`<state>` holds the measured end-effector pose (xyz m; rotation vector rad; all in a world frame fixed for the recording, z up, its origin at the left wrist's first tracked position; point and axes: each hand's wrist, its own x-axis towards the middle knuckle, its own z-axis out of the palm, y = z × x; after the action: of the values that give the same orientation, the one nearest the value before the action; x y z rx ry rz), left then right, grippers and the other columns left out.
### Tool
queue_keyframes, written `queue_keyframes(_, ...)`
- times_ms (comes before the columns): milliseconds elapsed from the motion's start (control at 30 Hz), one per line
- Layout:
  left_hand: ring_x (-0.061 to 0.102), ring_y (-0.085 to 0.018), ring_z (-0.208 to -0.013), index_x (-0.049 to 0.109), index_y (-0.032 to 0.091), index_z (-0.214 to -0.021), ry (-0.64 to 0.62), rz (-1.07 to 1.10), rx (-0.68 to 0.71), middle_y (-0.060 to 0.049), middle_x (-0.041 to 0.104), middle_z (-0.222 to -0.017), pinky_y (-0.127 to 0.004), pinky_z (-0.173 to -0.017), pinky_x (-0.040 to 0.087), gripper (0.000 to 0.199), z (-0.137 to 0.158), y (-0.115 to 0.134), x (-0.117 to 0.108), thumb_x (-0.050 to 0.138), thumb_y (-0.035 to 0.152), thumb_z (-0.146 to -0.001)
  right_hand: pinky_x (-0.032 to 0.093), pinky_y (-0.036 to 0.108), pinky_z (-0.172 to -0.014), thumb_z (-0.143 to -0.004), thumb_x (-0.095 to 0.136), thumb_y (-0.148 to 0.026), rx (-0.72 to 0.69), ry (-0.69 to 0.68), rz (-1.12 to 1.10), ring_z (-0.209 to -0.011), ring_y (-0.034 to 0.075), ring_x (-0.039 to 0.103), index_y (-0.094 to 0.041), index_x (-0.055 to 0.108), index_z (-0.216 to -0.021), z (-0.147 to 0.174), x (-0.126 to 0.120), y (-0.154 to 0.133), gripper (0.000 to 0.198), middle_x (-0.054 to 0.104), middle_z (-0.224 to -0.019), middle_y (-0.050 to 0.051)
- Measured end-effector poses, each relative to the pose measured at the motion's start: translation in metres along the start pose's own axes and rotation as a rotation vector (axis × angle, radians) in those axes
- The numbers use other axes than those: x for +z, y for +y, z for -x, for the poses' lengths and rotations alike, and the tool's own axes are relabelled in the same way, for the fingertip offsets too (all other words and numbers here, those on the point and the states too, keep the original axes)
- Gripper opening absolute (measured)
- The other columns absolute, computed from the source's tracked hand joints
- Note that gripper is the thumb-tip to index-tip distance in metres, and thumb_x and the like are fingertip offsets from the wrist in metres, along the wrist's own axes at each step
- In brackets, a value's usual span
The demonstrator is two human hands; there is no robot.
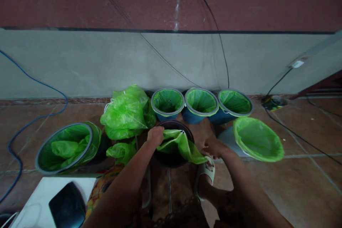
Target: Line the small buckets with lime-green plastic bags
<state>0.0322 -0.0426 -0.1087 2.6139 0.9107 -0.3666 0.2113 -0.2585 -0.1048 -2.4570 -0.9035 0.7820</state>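
Note:
A dark round bin (171,162) stands on the floor between my feet. Over its mouth stretches a light green plastic bag (184,142), partly down inside it. My left hand (155,135) is closed on the bag at the bin's left rim. At the bag's right end, just beyond the rim, my right hand (214,146) has its fingers curled around the edge; the fingertips are partly hidden. The bag sags between both hands.
Along the wall are three bins (167,100) lined in green, beside a bulging green bag (127,112). Another lined bin (258,140) is at right, one more (64,148) at left. A phone (68,205) lies on a white surface (32,199). Cables (299,133) cross the floor.

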Motion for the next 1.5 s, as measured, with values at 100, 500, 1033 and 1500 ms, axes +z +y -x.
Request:
queue_keyframes(100, 0.065, -0.023, -0.097, 0.069, 0.017, -0.094, 0.047, -0.032, 0.17, -0.012, 0.071, -0.096, -0.033, -0.089, 0.047, 0.028, 0.004, 0.01, -0.002, 0.043, 0.012, -0.084, 0.049, 0.043, -0.078, -0.085, 0.054, -0.034, 0.085, 0.047, 0.233, -0.09, 0.035, 0.067, -0.013, 0.073, -0.083, 0.0, 0.003, -0.018, 0.029, 0.07, -0.087, 0.022)
queue_keyframes(500, 0.059, -0.026, -0.104, 0.065, 0.016, -0.103, 0.174, -0.058, 0.26, -0.012, 0.069, -0.101, -0.042, -0.095, 0.04, 0.028, 0.013, 0.021, -0.003, 0.05, 0.011, -0.08, 0.043, 0.024, -0.071, -0.088, 0.046, -0.026, -0.226, 0.003, 0.102, -0.077, 0.017, 0.064, -0.019, 0.07, -0.089, -0.018, 0.046, -0.064, 0.026, 0.071, -0.08, 0.005)
queue_keyframes(1033, 0.063, -0.028, -0.109, 0.067, 0.012, -0.11, -0.049, -0.051, -0.212, -0.016, 0.068, -0.114, -0.035, -0.091, 0.05, 0.034, -0.002, -0.054, -0.015, 0.053, 0.009, -0.079, 0.045, 0.028, -0.074, -0.087, 0.049, -0.026, 0.087, 0.002, 0.398, -0.093, 0.026, 0.068, -0.017, 0.075, -0.097, -0.028, 0.027, -0.015, 0.03, 0.073, -0.097, 0.015)
queue_keyframes(1500, 0.066, -0.017, -0.087, 0.073, 0.017, -0.095, 0.089, 0.241, -0.275, -0.008, 0.073, -0.093, -0.022, -0.072, 0.045, 0.03, -0.031, -0.041, 0.01, 0.046, 0.028, -0.092, 0.045, 0.028, -0.076, -0.093, 0.042, -0.026, 0.034, 0.158, 0.338, -0.091, 0.024, 0.066, -0.015, 0.072, -0.098, -0.059, 0.054, -0.029, 0.033, 0.072, -0.098, 0.014)
